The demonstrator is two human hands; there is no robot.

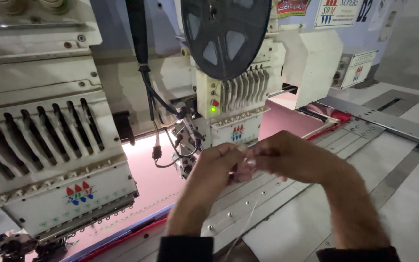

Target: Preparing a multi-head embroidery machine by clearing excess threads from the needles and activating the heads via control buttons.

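At centre frame the left hand point(214, 162) and right hand point(287, 155) meet, fingers pinched narrow on a thin pale thread point(246, 221) trailing down over the grey counter point(413, 204), just before the embroidery machine head point(233, 104) and pink fabric point(156, 179).

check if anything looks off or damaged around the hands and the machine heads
Nothing looks broken or spilled. The left hand and right hand pinch a thin thread that hangs loose below them. The cables beside the middle embroidery head dangle untidily; its green light is lit.
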